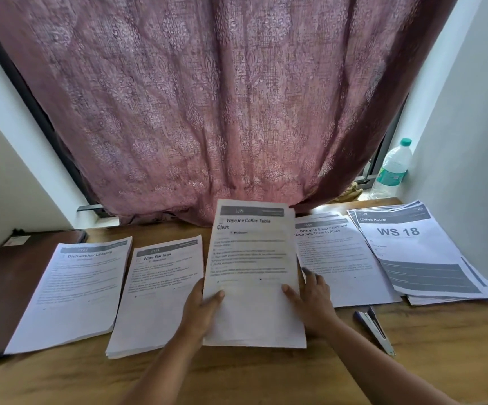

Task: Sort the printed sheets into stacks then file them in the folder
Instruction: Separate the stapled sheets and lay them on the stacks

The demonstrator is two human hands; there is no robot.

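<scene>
Coffee-table stack [253, 270], gripped at both side edges by left hand [200, 312] and right hand [314, 302].
Edges are probably best squared on the table [266, 372] before filing.

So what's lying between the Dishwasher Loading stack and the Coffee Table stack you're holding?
In the head view, the Wipe Railings stack lies between the Dishwasher Loading stack and the Coffee Table stack, whose left edge the left hand grips.

Folder [17, 276] partly under stack; body text blurred
</scene>
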